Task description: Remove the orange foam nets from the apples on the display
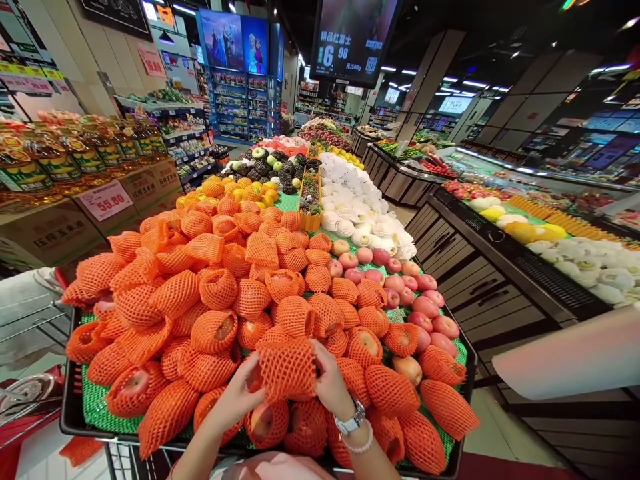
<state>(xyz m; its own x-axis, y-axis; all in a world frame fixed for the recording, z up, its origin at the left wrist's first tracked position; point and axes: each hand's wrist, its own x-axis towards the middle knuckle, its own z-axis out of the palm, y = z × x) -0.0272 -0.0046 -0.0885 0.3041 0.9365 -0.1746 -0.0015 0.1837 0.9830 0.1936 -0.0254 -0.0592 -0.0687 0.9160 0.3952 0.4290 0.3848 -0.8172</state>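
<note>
An orange foam net [287, 370] hangs between both hands above the near edge of the black-rimmed tray [70, 400], around the middle of its width. The left hand [239, 399] holds the net's left edge with thumb and fingers curved; the right hand [331, 383], with a watch [351, 420] at its wrist, grips the opposite edge. The net's broad face points back toward the tray's near side; its width and height look so alike that I cannot tell its long axis, nor whether it contains fruit. Netted fruit [215, 330] fills the tray's left and middle, while bare apples [425, 307] line its right side.
</note>
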